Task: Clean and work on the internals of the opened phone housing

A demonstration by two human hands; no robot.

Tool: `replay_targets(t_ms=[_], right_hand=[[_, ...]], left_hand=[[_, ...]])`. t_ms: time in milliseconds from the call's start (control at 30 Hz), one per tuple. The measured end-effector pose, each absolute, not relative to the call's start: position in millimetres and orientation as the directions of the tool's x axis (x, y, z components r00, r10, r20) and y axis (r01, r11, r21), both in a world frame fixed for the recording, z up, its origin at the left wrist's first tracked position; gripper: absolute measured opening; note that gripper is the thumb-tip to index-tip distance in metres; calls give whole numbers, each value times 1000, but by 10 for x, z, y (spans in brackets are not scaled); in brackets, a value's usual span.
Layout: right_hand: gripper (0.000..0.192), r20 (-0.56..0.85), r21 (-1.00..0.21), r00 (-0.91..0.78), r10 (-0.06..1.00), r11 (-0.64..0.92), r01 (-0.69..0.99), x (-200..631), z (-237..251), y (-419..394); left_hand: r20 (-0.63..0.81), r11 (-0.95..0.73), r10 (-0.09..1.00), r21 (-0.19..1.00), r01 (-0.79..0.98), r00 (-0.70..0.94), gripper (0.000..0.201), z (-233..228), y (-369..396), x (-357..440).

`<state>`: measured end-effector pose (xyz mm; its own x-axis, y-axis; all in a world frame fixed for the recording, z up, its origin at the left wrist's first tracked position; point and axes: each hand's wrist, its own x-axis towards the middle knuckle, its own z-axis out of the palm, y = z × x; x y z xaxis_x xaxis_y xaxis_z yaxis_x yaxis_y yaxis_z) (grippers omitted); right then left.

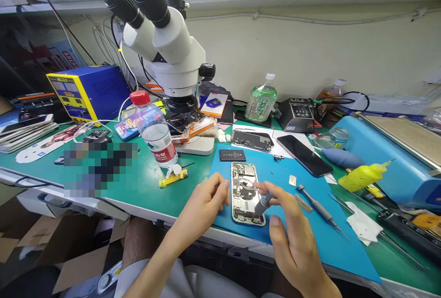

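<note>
An opened phone housing (245, 204) lies on the blue mat, its circuit boards and inner parts exposed. My left hand (208, 197) is at its left edge, fingers curled closed with nothing showing in them. With my right hand (292, 229) I grip a grey screwdriver (263, 205) between fingertips, index finger towards its top end. The screwdriver stands tilted over the phone's lower right part; its tip is hard to make out. A black battery (232, 155) lies just beyond the phone. To the right, another grey screwdriver (321, 208) rests on the mat.
A microscope (179, 54) rises at the back. A water bottle (155, 132) and a yellow lighter (173, 178) stand and lie left of the mat. Beyond are a removed screen assembly (251, 140) and a black phone (305, 154). Tweezers (341, 202) and a yellow squeeze bottle (361, 177) are right.
</note>
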<state>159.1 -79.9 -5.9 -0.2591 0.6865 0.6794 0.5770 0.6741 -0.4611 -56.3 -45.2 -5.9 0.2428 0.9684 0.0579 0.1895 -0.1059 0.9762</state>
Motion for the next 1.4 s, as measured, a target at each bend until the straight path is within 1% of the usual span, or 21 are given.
replay_targets(t_ms=[133, 267, 367, 433, 467, 533, 600, 667, 733, 867, 967, 1067, 1200, 1400], right_hand=[[69, 706, -446, -254, 661, 694, 565, 1602, -70, -821], [64, 693, -479, -253, 675, 694, 538, 1623, -103, -836], [70, 706, -448, -248, 663, 690, 569, 1612, -122, -830], [69, 701, -468, -209, 682, 661, 587, 1594, -121, -821], [66, 684, -501, -181, 707, 635, 587, 1585, -115, -815], [59, 611, -618, -114, 784, 562, 549, 1570, -99, -802], [53, 515, -760, -40, 856, 478, 441, 1562, -81, -784], [49, 449, -857, 18, 893, 425, 292, 1562, -69, -763], [48, 427, -891, 53, 903, 411, 191, 1563, -64, -747], [46, 413, -905, 71, 908, 400, 146, 1565, -58, -745], [48, 444, -889, 159, 882, 412, 199, 1578, -54, -771], [49, 497, -847, 217, 840, 415, 331, 1599, -80, -800], [48, 524, -789, 155, 837, 409, 459, 1608, -147, -826], [49, 553, -743, 127, 823, 418, 523, 1594, -180, -829]], left_hand=[[61, -109, 965, 978, 176, 255, 45, -96, -434, -552], [72, -126, 955, 976, 175, 287, 37, -118, -420, -553], [83, -147, 946, 971, 187, 312, 29, -104, -429, -548], [101, -174, 941, 963, 204, 323, 22, -79, -445, -534], [116, -194, 937, 957, 217, 329, 19, -63, -454, -524], [148, -244, 926, 937, 251, 346, 17, -31, -472, -499], [171, -287, 914, 913, 290, 368, 19, -5, -485, -469], [179, -315, 904, 892, 324, 387, 20, 8, -487, -435], [178, -332, 896, 877, 347, 406, 21, 11, -480, -399], [166, -342, 890, 858, 383, 424, 20, 0, -479, -344], [159, -336, 900, 845, 415, 406, 17, -5, -510, -337], [149, -314, 914, 849, 425, 378, 19, -4, -548, -353], [125, -291, 914, 866, 408, 386, 27, 6, -570, -372], [104, -263, 921, 876, 403, 376, 32, 14, -563, -376]])
